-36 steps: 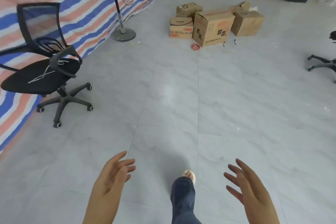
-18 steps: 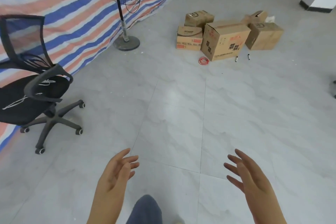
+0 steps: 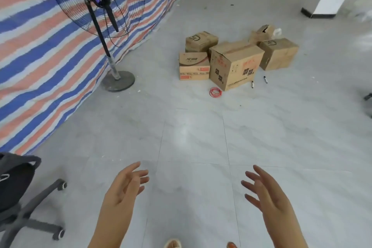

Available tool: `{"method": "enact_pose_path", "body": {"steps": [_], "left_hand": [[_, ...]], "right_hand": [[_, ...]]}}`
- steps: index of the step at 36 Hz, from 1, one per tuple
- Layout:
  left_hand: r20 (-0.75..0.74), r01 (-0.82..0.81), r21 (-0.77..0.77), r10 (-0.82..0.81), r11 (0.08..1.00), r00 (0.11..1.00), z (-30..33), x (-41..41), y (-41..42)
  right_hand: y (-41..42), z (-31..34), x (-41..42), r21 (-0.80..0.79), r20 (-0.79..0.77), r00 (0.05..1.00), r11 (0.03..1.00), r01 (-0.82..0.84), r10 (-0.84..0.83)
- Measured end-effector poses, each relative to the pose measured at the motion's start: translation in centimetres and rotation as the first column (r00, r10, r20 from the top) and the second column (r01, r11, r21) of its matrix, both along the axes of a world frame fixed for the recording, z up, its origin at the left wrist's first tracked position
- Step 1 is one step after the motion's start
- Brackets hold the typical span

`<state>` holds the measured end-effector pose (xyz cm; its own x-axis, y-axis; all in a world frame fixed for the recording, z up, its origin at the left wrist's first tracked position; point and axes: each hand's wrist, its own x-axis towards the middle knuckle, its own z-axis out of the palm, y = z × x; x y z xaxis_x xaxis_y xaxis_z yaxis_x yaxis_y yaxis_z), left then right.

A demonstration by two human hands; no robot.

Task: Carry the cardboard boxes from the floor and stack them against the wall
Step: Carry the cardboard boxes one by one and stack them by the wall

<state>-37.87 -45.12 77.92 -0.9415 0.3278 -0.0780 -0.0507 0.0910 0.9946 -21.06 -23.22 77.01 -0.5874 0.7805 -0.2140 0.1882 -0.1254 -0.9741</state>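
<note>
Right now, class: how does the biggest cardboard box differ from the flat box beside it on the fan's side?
The big box stands taller than the flat box. The big box carries bold dark characters on its sides; the flat box has red bands along its front. Both are brown cardboard, closed, resting on the floor, side by side.

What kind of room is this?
Probably a bare workroom or storeroom being fitted out: a striped tarp hangs as a wall, cardboard boxes sit on the tiled floor, beside a big standing fan.

Both forearms are bare, no sleeves showing, above the bare left hand (image 3: 125, 189) and right hand (image 3: 267, 195); light-coloured shoe tip (image 3: 172, 243) below.
</note>
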Motion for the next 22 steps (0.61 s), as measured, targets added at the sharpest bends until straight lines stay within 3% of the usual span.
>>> {"method": "enact_pose_path", "body": {"steps": [8,22], "left_hand": [[0.047,0.133,-0.004,-0.133,0.991,0.990,-1.2,-10.8,10.8],[0.081,0.043,0.050,-0.047,0.998,0.996,-1.4,-24.7,34.9]], "right_hand": [[9.1,-1.8,-7.9,-0.030,0.045,0.992,0.993,0.117,-0.116],[35.8,0.2,-23.8,0.033,0.047,0.996,0.997,0.071,-0.073]]}}
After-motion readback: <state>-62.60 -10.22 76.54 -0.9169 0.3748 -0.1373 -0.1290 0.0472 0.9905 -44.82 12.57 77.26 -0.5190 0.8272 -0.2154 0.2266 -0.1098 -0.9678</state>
